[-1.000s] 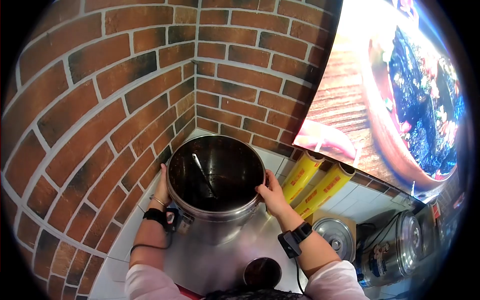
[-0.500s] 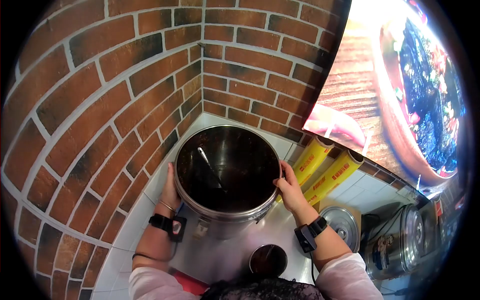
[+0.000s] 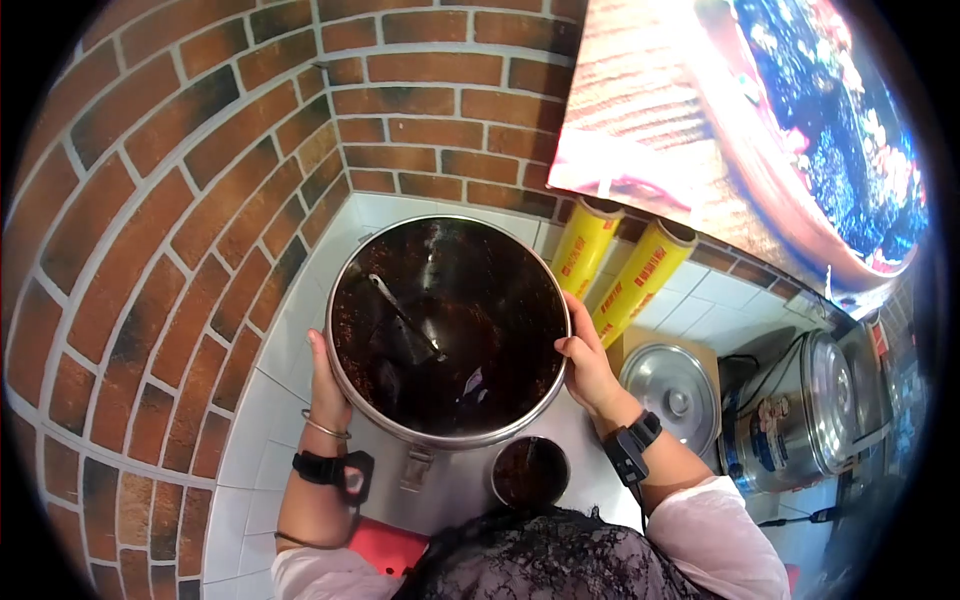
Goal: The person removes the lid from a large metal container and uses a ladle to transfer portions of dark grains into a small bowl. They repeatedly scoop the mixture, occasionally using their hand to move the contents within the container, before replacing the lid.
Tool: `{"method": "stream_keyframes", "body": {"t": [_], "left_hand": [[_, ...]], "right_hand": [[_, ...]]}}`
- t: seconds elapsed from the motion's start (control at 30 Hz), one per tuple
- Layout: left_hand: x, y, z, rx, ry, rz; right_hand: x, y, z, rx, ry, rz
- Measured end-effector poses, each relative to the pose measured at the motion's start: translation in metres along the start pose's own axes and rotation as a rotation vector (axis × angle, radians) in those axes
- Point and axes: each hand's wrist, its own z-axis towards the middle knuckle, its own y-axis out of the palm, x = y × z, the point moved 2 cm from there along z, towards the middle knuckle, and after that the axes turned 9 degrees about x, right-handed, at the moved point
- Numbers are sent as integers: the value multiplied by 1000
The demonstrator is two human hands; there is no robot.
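A large round metal pot (image 3: 450, 438) with dark, wet contents fills the middle of the view. Its mouth leans towards me, and a clasp (image 3: 417, 468) hangs on its front. My left hand (image 3: 328, 380) is against the left side, thumb along the wall, its other fingers hidden by the pot. On the opposite side, my right hand (image 3: 590, 365) grips near the rim, thumb at the edge. Inside, a metal utensil with a thin handle (image 3: 388, 292) lies partly sunk; its head is hard to make out. A small round container (image 3: 530, 474) with dark contents stands in front.
Brick walls (image 3: 150, 260) meet behind the pot. Two yellow rolls (image 3: 640, 275) lean at the right, below a bright food picture (image 3: 720, 130). Further right are a metal lid (image 3: 672, 395) and a large steel canister (image 3: 790, 415). A red object (image 3: 385, 548) is near my left forearm.
The pot's mouth has tipped further towards me, showing more of its inside. It is nearer the small container. The view has shifted, so the walls and rolls appear further left and higher.
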Motion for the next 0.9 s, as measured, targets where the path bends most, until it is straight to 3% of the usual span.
{"method": "stream_keyframes", "body": {"t": [0.23, 0.4, 0.63, 0.9], "left_hand": [[-5, 9, -27, -94, 40, -56], [0, 19, -51, -54, 26, -55], [10, 11, -79, 149, 79, 154], [35, 25, -107, 106, 191, 324]], "right_hand": [[-5, -14, -28, 23, -3, 62], [-4, -19, -45, 21, -6, 122], [1, -17, -70, 86, 82, 226], [26, -11, -85, 59, 127, 323]]}}
